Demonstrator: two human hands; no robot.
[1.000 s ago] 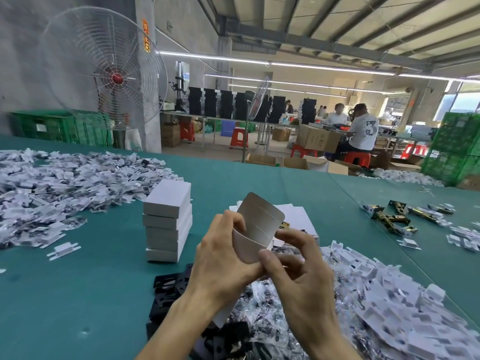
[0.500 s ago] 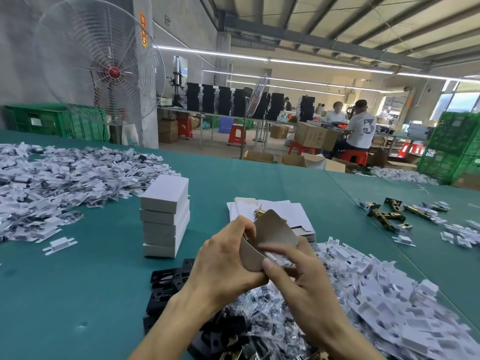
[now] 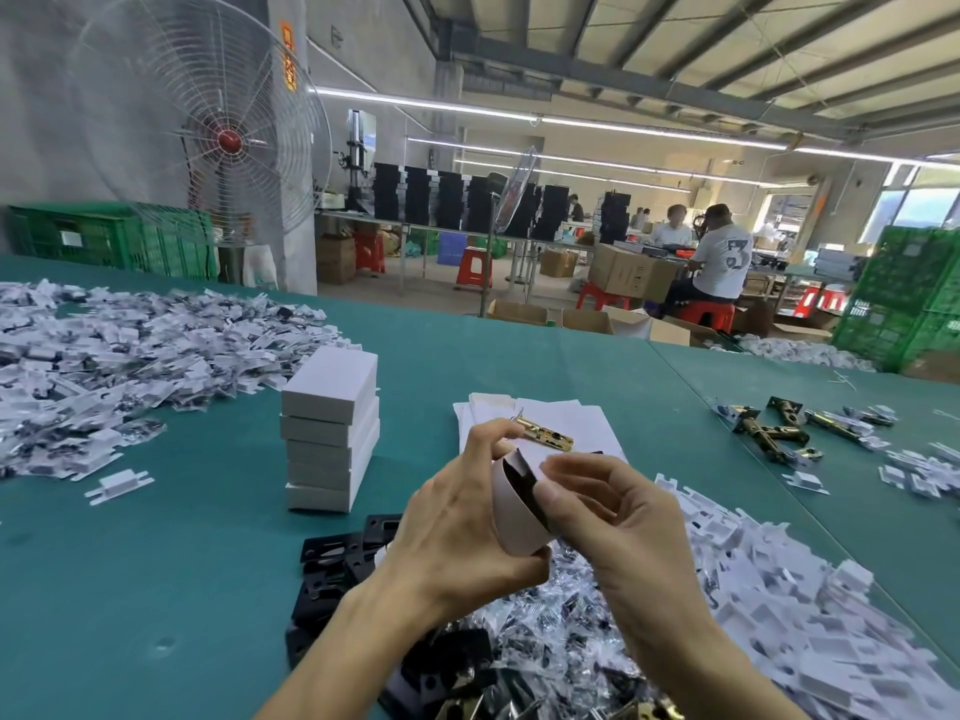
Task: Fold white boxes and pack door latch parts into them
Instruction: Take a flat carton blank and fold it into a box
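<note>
My left hand (image 3: 462, 527) grips a half-folded white box (image 3: 517, 517) bent into a curve, its dark inside showing at the top. My right hand (image 3: 613, 517) pinches the box's upper edge with thumb and forefinger. Behind the hands a brass latch part (image 3: 545, 433) lies on a pile of flat white box blanks (image 3: 587, 423). A stack of several finished white boxes (image 3: 330, 433) stands to the left. Black plates (image 3: 337, 563) and bagged small parts (image 3: 550, 631) lie under my wrists.
White plastic inserts are heaped at the left (image 3: 130, 366) and at the right (image 3: 789, 605) on the green table (image 3: 156, 589). More brass latches (image 3: 774, 428) lie far right. A big fan (image 3: 202, 132), green crates (image 3: 919, 298) and seated workers (image 3: 719, 257) are beyond the table.
The box blank has been folded down from an upright flat sheet into a curved shape low between my hands. The brass latch behind it is uncovered now.
</note>
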